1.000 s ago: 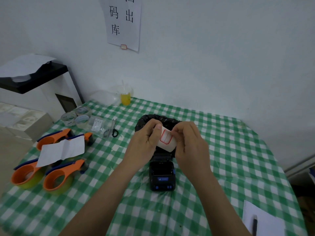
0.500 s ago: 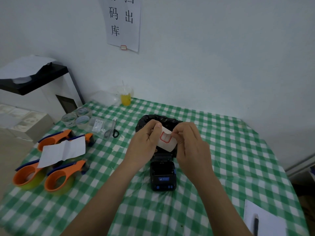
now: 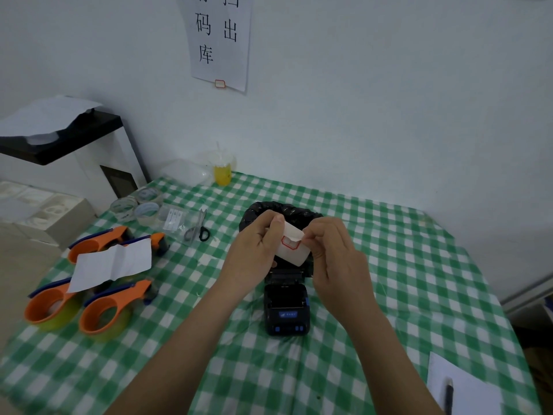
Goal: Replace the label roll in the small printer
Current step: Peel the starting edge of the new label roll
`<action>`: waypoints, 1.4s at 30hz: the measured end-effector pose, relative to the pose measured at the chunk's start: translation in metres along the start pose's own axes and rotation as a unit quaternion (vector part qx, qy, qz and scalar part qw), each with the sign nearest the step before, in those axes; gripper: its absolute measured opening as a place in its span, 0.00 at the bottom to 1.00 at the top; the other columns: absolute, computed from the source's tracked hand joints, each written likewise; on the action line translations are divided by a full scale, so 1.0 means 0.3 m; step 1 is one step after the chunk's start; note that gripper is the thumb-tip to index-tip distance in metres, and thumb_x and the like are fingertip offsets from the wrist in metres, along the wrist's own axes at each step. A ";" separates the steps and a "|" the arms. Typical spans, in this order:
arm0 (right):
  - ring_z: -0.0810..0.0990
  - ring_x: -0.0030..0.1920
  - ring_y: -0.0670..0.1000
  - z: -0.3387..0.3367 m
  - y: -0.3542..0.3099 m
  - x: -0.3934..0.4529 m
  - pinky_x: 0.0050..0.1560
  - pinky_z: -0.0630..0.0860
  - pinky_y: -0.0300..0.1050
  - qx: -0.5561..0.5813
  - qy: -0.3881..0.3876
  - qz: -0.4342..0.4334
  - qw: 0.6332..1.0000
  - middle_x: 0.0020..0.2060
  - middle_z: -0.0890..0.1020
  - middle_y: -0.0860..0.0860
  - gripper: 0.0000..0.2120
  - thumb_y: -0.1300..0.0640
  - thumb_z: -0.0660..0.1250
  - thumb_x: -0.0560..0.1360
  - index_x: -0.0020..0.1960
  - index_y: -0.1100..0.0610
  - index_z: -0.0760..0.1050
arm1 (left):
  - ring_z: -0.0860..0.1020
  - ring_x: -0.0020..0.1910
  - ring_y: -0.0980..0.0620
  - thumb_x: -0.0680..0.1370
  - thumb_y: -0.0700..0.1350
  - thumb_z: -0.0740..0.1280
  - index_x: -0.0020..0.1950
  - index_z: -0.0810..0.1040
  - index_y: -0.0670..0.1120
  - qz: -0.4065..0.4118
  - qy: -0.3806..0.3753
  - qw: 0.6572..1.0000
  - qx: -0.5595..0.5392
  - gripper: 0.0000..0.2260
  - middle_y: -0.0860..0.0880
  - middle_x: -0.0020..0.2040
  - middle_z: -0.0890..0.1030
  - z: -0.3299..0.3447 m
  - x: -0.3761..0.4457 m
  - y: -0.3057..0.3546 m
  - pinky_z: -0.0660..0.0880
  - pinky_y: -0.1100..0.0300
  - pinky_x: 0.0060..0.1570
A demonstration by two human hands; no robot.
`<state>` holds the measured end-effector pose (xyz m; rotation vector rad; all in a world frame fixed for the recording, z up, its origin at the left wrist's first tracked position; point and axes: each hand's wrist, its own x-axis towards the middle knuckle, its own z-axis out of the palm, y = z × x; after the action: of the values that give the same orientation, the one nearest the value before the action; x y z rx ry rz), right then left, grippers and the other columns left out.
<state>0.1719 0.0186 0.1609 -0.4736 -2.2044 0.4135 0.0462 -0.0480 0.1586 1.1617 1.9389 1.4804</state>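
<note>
A small black printer (image 3: pixel 286 310) with blue buttons lies on the green checked tablecloth (image 3: pixel 389 265), its lid open towards the back. Above it both hands hold a white label roll (image 3: pixel 291 245) with a red-outlined label on its face. My left hand (image 3: pixel 254 253) grips the roll's left side with thumb on top. My right hand (image 3: pixel 335 265) pinches the right edge of the label strip. The roll hangs over the open paper bay, apart from the printer.
A black bag-lined bin (image 3: pixel 281 211) stands just behind the hands. At the left lie three orange tape dispensers (image 3: pixel 101 313), a white paper sheet (image 3: pixel 113 263), scissors (image 3: pixel 199 229), clear tape rolls (image 3: pixel 134 205). A yellow drink cup (image 3: pixel 222 170) is at the back; paper with a pen (image 3: pixel 449 393) lies front right.
The hands and roll have stayed almost in place above the printer; the right fingers have shifted slightly along the label's edge.
</note>
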 end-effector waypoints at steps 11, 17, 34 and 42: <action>0.72 0.40 0.44 0.004 0.009 -0.002 0.33 0.69 0.39 0.076 -0.006 0.041 0.996 0.44 0.72 0.43 0.05 0.57 0.54 0.76 0.47 0.51 0.67 | 0.75 0.33 0.53 0.79 0.52 0.53 0.39 0.72 0.52 0.000 -0.005 1.000 -0.005 0.13 0.51 0.33 0.75 0.001 0.011 -0.010 0.77 0.59 0.29; 0.72 0.41 0.42 0.013 0.020 -0.010 0.33 0.69 0.37 0.100 -0.004 0.060 0.993 0.44 0.73 0.45 0.05 0.59 0.54 0.76 0.47 0.50 0.67 | 0.74 0.32 0.58 0.81 0.50 0.53 0.42 0.74 0.49 -0.007 -0.007 1.000 -0.005 0.13 0.53 0.33 0.75 0.002 0.014 -0.018 0.76 0.62 0.28; 0.80 0.47 0.56 0.018 0.037 -0.002 0.49 0.80 0.56 0.279 0.031 0.197 0.939 0.44 0.80 0.53 0.13 0.59 0.58 0.79 0.44 0.41 0.71 | 0.76 0.37 0.51 0.81 0.49 0.53 0.47 0.74 0.46 -0.039 -0.004 0.999 -0.028 0.13 0.50 0.37 0.74 0.018 0.042 -0.056 0.75 0.60 0.28; 0.81 0.46 0.42 0.036 0.096 0.035 0.47 0.78 0.37 0.203 0.066 0.232 0.949 0.43 0.82 0.44 0.11 0.60 0.66 0.75 0.45 0.44 0.79 | 0.78 0.40 0.45 0.80 0.51 0.53 0.46 0.74 0.49 -0.087 0.014 0.996 0.010 0.12 0.45 0.39 0.77 0.004 0.069 -0.145 0.79 0.50 0.34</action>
<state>0.1630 0.0472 0.1486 -0.7653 -1.7994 1.0316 0.0201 -0.0336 0.1207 0.9574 2.0231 1.3953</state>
